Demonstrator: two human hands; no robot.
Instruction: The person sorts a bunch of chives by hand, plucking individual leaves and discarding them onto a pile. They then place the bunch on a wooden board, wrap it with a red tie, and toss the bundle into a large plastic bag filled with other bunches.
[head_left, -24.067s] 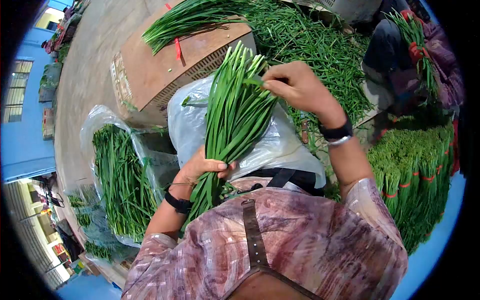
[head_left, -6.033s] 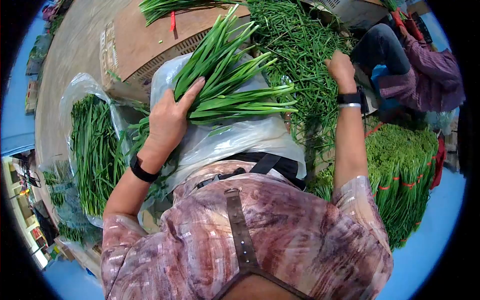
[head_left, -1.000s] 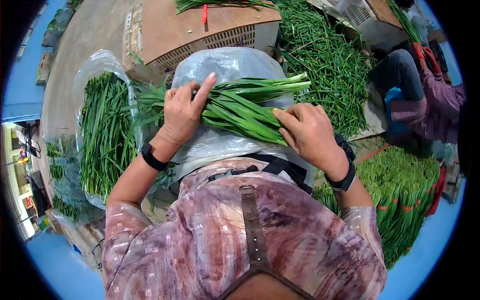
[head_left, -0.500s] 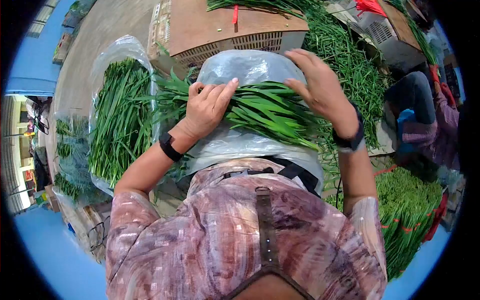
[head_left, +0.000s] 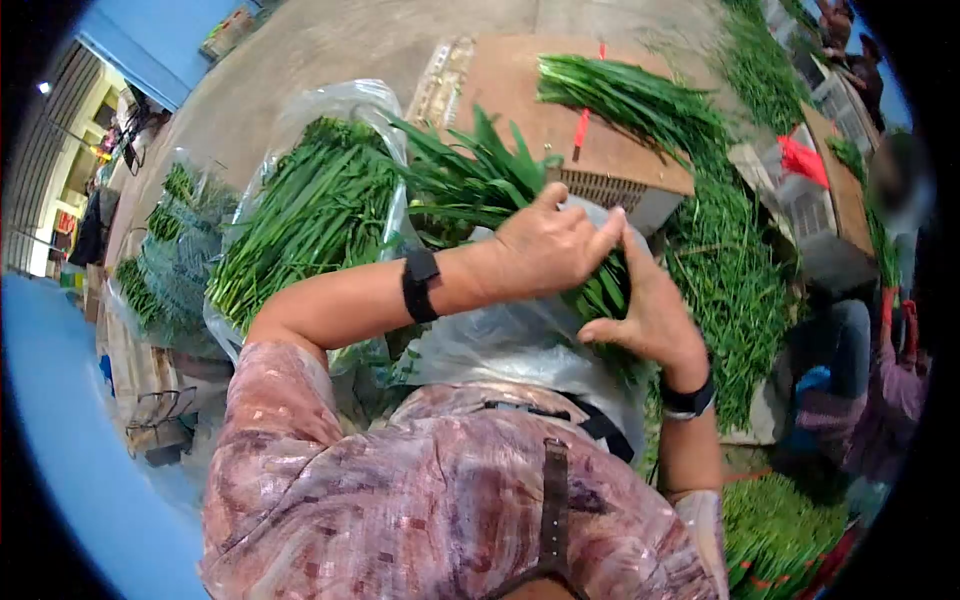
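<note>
Long green leaves lie across the lap, over a clear plastic sheet. My left hand is closed round part of these leaves, its fingertips close to my other hand. My right hand stands at the right end of the bunch, thumb and fingers apart, cupped around the leaves. The part of the bunch between the two hands is partly hidden by my left hand.
An open plastic bag of green leaves stands to the left. Ahead is a board-topped crate with a bundle and red tape. Loose leaves cover the right side. A person sits at far right.
My left hand has moved right, close to my right hand, and the leaves are gathered more narrowly between them. The view has turned, bringing the crate's bundle further into sight.
</note>
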